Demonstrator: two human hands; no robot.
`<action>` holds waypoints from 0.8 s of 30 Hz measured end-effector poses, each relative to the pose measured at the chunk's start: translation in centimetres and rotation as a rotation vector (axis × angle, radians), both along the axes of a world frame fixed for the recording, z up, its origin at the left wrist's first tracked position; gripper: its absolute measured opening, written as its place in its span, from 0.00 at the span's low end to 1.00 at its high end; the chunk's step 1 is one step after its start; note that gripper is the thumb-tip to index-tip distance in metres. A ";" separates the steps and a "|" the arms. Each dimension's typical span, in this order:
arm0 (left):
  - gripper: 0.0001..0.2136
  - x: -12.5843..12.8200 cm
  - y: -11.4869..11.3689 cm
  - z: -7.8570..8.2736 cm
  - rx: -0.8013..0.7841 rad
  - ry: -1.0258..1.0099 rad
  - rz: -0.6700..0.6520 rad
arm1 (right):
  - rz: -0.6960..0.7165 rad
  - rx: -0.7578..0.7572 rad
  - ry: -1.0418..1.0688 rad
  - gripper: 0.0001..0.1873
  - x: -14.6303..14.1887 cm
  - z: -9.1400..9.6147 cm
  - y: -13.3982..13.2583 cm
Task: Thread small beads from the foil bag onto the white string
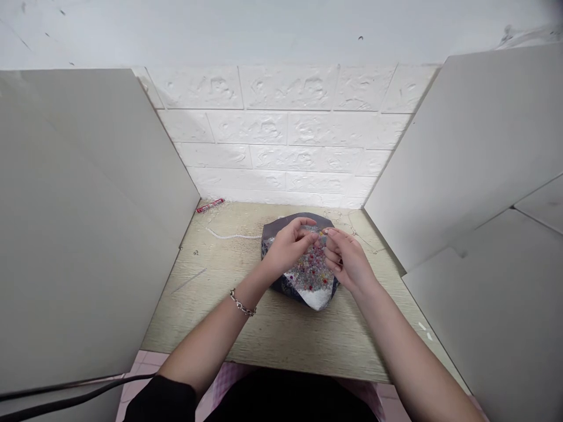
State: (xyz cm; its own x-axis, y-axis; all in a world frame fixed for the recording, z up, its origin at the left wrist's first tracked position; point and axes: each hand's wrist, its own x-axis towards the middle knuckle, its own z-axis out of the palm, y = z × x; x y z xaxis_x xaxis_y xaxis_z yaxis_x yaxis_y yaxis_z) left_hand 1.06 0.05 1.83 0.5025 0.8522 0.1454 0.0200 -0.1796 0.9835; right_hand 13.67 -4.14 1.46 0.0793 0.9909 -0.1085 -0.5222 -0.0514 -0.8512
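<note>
Left hand is curled narrow, fingertips pinched toward the right hand, which mirrors it, fingers bunched; what the tips hold between them is too small to tell, perhaps a bead or thread. Both meet just above the bead bowl, a dark dish of mixed coloured beads lying directly under and slightly nearer than the fingertips, equally close to either hand. Left of the left hand, a pale bead strand lies across the table, its long axis running left to right.
</note>
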 end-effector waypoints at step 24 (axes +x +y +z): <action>0.04 0.4 -1.5 0.0 0.690 0.330 0.364 | 0.120 -0.180 0.384 0.08 -0.4 0.2 -0.1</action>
